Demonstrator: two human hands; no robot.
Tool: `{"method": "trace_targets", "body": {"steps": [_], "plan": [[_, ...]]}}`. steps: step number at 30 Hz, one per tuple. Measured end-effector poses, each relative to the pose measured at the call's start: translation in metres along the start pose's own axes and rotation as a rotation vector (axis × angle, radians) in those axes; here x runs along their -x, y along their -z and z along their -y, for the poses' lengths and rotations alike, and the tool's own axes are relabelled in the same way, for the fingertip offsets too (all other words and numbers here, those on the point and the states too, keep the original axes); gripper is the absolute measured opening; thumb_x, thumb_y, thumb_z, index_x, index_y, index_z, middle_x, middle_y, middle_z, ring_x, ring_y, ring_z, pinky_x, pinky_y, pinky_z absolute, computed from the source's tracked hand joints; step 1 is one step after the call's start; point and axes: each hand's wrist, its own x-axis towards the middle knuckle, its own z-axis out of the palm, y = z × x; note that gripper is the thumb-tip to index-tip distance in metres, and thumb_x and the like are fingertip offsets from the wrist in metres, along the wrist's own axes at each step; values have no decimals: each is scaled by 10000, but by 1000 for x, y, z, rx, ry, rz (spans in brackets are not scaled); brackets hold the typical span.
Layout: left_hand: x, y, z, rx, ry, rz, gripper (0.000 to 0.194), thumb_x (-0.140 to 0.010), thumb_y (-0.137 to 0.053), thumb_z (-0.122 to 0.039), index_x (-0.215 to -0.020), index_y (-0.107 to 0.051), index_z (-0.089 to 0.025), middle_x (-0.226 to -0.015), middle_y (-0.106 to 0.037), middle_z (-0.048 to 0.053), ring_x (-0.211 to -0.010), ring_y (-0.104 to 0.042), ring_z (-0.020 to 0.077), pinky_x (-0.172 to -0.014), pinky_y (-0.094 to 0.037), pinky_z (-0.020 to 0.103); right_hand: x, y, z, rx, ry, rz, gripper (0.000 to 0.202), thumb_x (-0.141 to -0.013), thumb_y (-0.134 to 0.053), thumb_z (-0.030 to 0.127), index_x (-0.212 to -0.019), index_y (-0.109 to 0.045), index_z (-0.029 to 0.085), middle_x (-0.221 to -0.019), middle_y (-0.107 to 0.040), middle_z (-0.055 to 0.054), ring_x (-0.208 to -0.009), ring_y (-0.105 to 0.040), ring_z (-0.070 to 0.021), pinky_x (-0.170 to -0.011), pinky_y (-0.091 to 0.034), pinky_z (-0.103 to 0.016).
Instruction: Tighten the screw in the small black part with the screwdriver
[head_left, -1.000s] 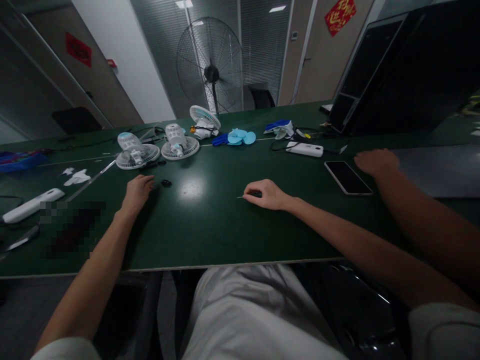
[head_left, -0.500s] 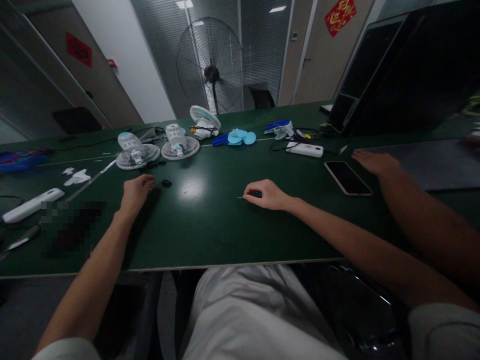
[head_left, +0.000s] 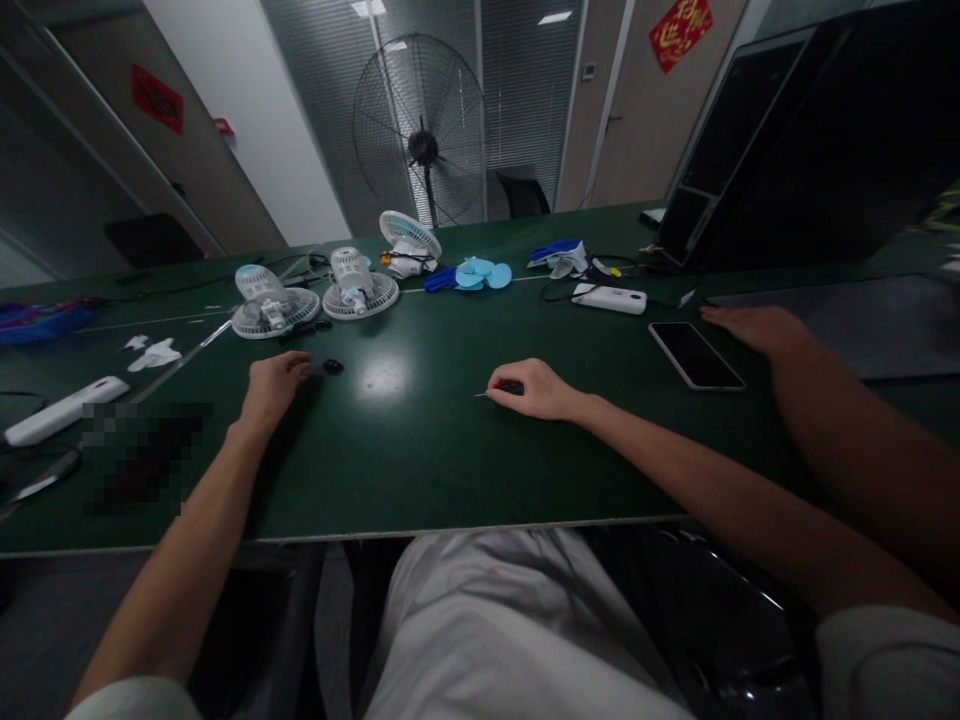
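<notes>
My right hand [head_left: 531,389] rests on the green table [head_left: 375,470], its thumb and index finger pinched on a thin, pale, pointed piece [head_left: 480,395] too small to name. On the left, my left hand [head_left: 276,384] lies on its side with the fingers curled together; whether they hold anything is hidden. Just right of its fingertips sits a small black part [head_left: 333,367]. Beyond it are two white fan heads [head_left: 276,312] [head_left: 361,296], face down, and a third one [head_left: 410,243] tilted up.
Light-blue fan blades [head_left: 484,274], a white stick-shaped device [head_left: 610,299] and a phone [head_left: 696,356] lie to the right. Another person's hand [head_left: 754,328] rests near a grey mat [head_left: 885,325]. White scraps [head_left: 155,355] and a white bar [head_left: 67,411] are at left.
The other person's hand and forearm have shifted slightly. My two hands are practically where they were.
</notes>
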Motion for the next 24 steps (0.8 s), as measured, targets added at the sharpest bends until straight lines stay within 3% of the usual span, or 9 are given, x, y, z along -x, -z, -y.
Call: {"method": "trace_targets", "body": {"steps": [9,13,16,24], "plan": [[1,-3,-5,52,-18,-30,395,-891,-603,-378,-1204,-722,-169,-982,-786,97,-859,-753,243,-808,-609,338,0,0,1,3,4,-13,243,-1019,-618,389,-1033,-747,184,-972,-758,-50,-853,-691,-187,-783,-509,-323],[0,-11,-7,91,-136,-69,368,-861,-663,-440,-1130,-763,-209,-1132,-780,85,-1029,-736,272,-924,-591,346,0,0,3,9,-6,-16,238,-1017,-620,383,-1020,-748,183,-965,-760,-48,-846,-693,-190,-775,-505,-322],[-3,-18,-8,142,-213,6,394,-846,-685,-515,-1100,-773,-228,-1236,-758,81,-1145,-698,290,-1013,-552,373,0,0,2,12,-5,-10,231,-1017,-619,379,-1022,-745,186,-966,-760,-47,-846,-697,-190,-778,-506,-322],[-6,-21,-6,180,-140,46,608,-786,-689,-708,-1118,-790,-208,-1117,-790,110,-1027,-726,306,-931,-547,382,0,1,4,-1,-10,-11,236,-1016,-616,379,-1017,-746,182,-960,-756,-46,-838,-692,-187,-761,-501,-316]]}}
